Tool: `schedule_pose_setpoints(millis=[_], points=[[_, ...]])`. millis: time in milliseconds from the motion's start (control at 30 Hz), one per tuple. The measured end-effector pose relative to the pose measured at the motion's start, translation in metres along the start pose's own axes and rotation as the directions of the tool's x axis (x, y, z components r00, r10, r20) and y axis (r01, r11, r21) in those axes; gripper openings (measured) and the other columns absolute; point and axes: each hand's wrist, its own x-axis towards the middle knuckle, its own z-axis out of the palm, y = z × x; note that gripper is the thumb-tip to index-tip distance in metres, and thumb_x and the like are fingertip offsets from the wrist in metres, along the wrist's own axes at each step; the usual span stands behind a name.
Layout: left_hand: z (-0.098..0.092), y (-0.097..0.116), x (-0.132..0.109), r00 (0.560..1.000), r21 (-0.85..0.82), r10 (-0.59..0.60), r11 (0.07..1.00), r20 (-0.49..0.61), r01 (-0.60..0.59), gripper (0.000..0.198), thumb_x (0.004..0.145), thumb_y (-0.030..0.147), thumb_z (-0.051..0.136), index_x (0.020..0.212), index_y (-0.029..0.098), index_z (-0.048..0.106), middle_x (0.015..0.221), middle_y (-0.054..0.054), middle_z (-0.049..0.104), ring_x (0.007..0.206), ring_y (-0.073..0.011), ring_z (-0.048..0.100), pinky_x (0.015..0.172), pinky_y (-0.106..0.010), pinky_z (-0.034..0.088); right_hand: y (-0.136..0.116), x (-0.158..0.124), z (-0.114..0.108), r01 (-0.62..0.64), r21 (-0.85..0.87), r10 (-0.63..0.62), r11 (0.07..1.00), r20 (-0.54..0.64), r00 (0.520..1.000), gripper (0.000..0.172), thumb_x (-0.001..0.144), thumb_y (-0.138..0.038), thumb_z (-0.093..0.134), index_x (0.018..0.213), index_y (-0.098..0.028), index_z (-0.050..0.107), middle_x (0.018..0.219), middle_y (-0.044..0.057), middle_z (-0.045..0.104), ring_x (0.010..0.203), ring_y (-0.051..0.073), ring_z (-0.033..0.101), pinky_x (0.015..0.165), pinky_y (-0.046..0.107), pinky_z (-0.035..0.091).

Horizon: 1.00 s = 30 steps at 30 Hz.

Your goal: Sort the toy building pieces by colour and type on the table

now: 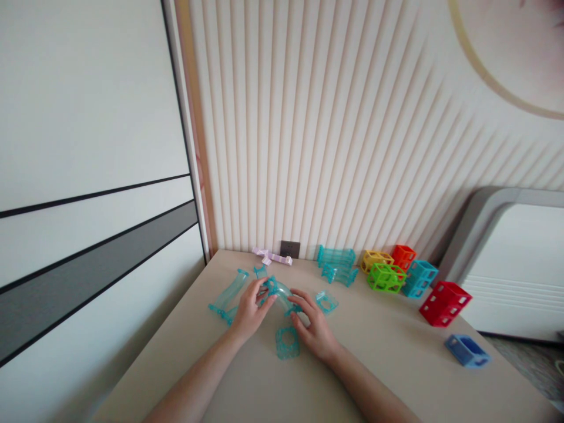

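A clear teal curved tube piece (283, 290) is held between both hands over the table. My left hand (252, 306) grips its upper left end, thumb and fingers closed on the collar. At the lower right end, my right hand (312, 324) has its fingers closed around the other collar. Just below the hands lies a flat teal square piece with a round hole (287, 343). Beyond my right hand rests another flat teal piece (326, 302). A long clear teal track piece (232, 291) lies left of my left hand, and a small teal part (260, 272) is behind it.
Against the ribbed wall are a lilac and white piece (272, 257), a socket (290, 249) and teal tube pieces (336, 257). Along the right stand yellow (376, 261), green (386, 277), orange (403, 257), light blue (419, 278), red (445, 303) and blue (467, 351) frame blocks.
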Motion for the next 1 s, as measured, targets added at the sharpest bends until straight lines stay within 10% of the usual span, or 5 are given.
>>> schedule_pose_setpoints(millis=[200,433,1000], points=[[0.005,0.002,0.000,0.990,0.040,0.073,0.997,-0.121,-0.068,0.042,0.088,0.042,0.066,0.123,0.020,0.057,0.115,-0.011,0.066,0.099,-0.0216,0.070,0.087,-0.039,0.062,0.008,0.001,0.010,-0.207,0.115,0.225,0.972,-0.176,0.958,0.066,0.084,-0.040,0.069,0.144,-0.024,0.047,0.129,0.013,0.066,0.111,0.027,0.068,0.094,0.043,0.057],[0.013,0.003,-0.005,0.975,0.050,0.153,0.988,-0.161,-0.147,0.041,0.088,0.039,0.067,0.123,0.020,0.056,0.116,-0.012,0.067,0.098,-0.0212,0.072,0.083,-0.035,0.064,0.010,0.005,0.014,-0.311,0.197,0.359,0.930,-0.298,0.885,0.065,0.077,-0.046,0.075,0.133,-0.018,0.059,0.103,0.011,0.076,0.095,0.029,0.074,0.086,0.044,0.060],[0.007,-0.009,-0.004,0.976,0.348,0.215,0.918,-0.042,-0.188,0.048,0.095,0.044,0.056,0.135,0.019,0.048,0.127,-0.015,0.065,0.109,-0.0240,0.070,0.090,-0.037,0.061,0.016,0.007,-0.002,-0.295,-0.037,0.256,0.955,-0.400,0.880,0.057,0.078,-0.046,0.072,0.126,-0.018,0.066,0.109,0.011,0.077,0.101,0.030,0.073,0.091,0.043,0.057]])
